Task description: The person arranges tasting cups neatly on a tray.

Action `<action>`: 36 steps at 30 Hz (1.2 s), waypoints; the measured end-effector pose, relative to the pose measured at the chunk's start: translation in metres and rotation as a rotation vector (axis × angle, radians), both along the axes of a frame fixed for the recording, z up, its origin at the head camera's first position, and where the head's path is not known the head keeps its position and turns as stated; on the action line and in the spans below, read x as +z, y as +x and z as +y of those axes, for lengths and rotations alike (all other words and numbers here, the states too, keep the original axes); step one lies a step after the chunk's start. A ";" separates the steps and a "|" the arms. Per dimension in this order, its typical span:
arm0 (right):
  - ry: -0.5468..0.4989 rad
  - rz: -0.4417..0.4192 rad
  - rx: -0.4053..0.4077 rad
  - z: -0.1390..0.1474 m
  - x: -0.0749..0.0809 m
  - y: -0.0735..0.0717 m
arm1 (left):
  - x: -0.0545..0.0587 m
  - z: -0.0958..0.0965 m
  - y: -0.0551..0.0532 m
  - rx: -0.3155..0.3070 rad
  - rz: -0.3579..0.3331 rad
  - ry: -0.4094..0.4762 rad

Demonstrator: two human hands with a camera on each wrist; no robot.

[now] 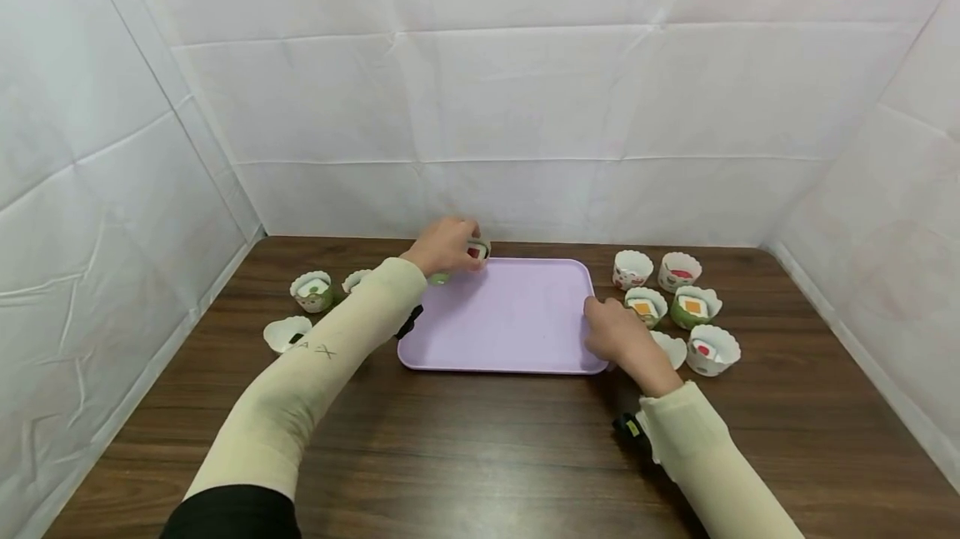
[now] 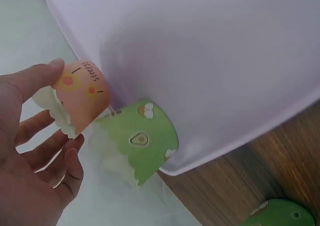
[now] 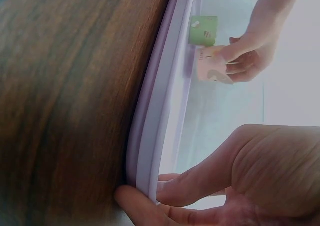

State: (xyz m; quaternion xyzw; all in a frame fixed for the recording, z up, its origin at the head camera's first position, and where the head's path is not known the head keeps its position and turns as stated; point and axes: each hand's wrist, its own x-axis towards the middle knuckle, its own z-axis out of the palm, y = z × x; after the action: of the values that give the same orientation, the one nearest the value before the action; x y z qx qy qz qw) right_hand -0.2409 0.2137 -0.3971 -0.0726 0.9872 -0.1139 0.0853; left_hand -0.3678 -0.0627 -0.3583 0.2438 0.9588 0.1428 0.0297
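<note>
My left hand (image 1: 444, 247) pinches a pink-orange paper baking cup (image 2: 82, 94), printed with a face, between thumb and fingers at the far left of the lilac tray (image 1: 510, 314). Beside it a green baking cup (image 2: 145, 141) with an avocado print stands in the tray's far left corner. In the head view the left hand partly hides both cups. At the tray's near right corner, my right hand (image 1: 618, 335) grips the rim, thumb on the inner side and a finger outside, as the right wrist view shows.
On the right stand several baking cups, among them a green one (image 1: 694, 306) and a white one (image 1: 712, 350), with small pieces inside. More cups (image 1: 312, 291) stand on the left, some partly behind the left sleeve. White sheeting (image 1: 517, 106) rises behind the brown table (image 1: 480, 456).
</note>
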 end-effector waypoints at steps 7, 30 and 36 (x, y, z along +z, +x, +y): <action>-0.010 -0.009 -0.011 -0.002 0.000 0.000 | -0.012 0.007 -0.001 0.000 0.020 -0.054; -0.026 -0.031 -0.060 -0.005 -0.003 -0.002 | -0.016 0.003 0.003 0.009 0.022 -0.042; -0.023 -0.046 -0.114 -0.006 -0.004 -0.004 | -0.004 0.003 0.016 0.065 0.021 0.137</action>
State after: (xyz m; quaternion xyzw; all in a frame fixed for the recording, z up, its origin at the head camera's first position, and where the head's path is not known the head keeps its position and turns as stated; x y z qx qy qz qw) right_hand -0.2446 0.2078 -0.4006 -0.0148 0.9861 -0.1315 0.1008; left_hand -0.3522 -0.0599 -0.3621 0.2157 0.9543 0.2066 -0.0015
